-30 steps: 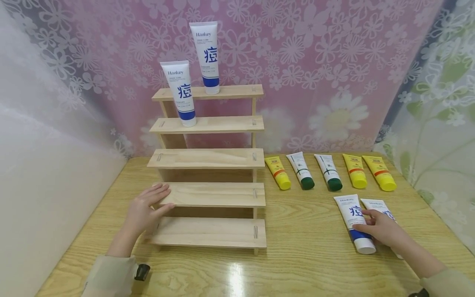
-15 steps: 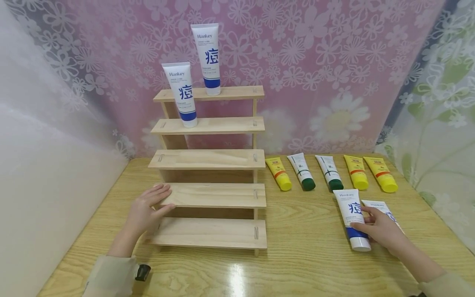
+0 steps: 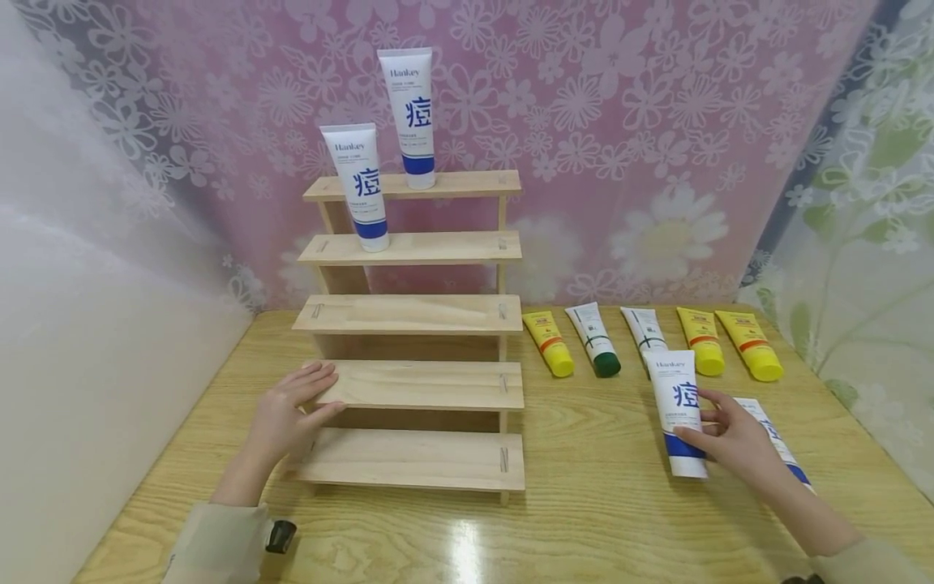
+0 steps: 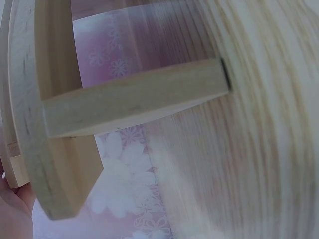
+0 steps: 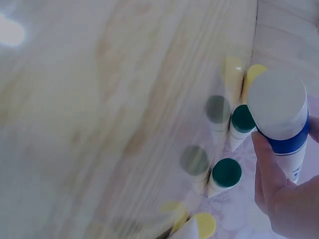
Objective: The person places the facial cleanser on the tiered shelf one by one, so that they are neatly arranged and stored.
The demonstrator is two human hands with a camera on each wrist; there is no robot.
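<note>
My right hand (image 3: 737, 442) holds a white tube with a blue band and white cap (image 3: 679, 414), labelled Hankey, gripping its lower part. The tube is nearly upright, cap down; the right wrist view shows the cap (image 5: 277, 102) close up. Another tube of this kind (image 3: 784, 450) lies on the table, partly behind my right hand. At the left end of the second-lowest shelf of a stepped wooden display rack (image 3: 430, 383), my left hand (image 3: 284, 410) keeps its fingers on top and its thumb at the front edge. Two matching tubes stand on the upper shelves (image 3: 409, 113).
Yellow tubes (image 3: 550, 345) and white tubes with green caps (image 3: 594, 341) lie in a row at the table's back, right of the rack. A pink floral curtain (image 3: 620, 146) hangs behind. A pale sheet (image 3: 109, 284) borders the left side.
My right hand has raised the white and blue tube from beside its twin, moved it slightly left and back, and turned it more upright. My left hand stays on the rack.
</note>
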